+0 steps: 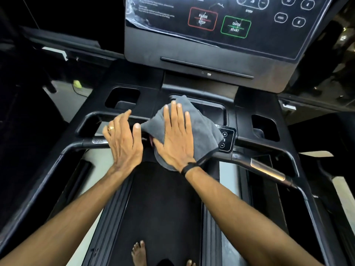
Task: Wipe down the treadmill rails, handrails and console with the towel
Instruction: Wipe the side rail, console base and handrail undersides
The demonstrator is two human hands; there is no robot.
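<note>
2 hands work at the treadmill's front bar (92, 141). Right hand (175, 138) lies flat on the gray towel (203, 129), its 4 fingers straight and close together, tips near the cloth's far edge; the towel covers the bar's middle below the console (211, 52). Left hand (123, 140), fingers straight and slightly spread, sits just beside the towel, thumb near its corner.

It looked like a gym or a home workout room. A treadmill filled the view: a black console (221, 22) with Pause/Stop and Quick Start buttons, cup holders (123, 97), curved handrails (269, 169) and a running belt (163, 208). Other dark equipment (63, 47) stood alongside on a pale floor (65, 93).
</note>
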